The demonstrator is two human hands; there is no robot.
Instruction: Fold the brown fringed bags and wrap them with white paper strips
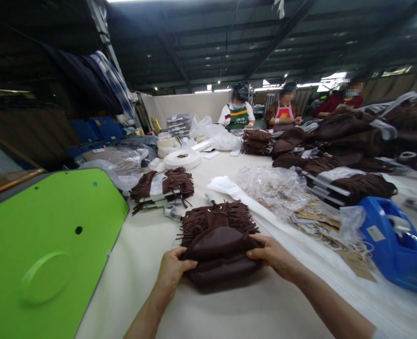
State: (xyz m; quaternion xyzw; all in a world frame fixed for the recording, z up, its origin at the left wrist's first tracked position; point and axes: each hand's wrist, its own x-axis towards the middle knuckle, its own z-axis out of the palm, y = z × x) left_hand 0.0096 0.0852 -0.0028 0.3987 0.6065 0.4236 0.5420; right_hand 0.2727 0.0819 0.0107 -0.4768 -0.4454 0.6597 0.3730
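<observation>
A dark brown fringed bag (222, 245) lies on the pale table in front of me, its smooth side toward me and its fringe spread at the far side. My left hand (173, 270) grips its left edge, thumb on top and the other fingers partly hidden beneath. At the opposite edge, my right hand (270, 254) holds the bag the same way. Just beyond, to the left, sits a stack of brown fringed pieces (162, 186) with a pale band around it. A small plastic-wrapped item (173, 213) lies beside the bag.
A bright green panel (53, 235) stands at left. White sheeting (286, 240) runs along the right, beside tags with strings (321, 226) and a blue tape dispenser (395, 245). A white roll (182, 158) and piled brown bags (349, 136) lie farther back. Several people work across the table.
</observation>
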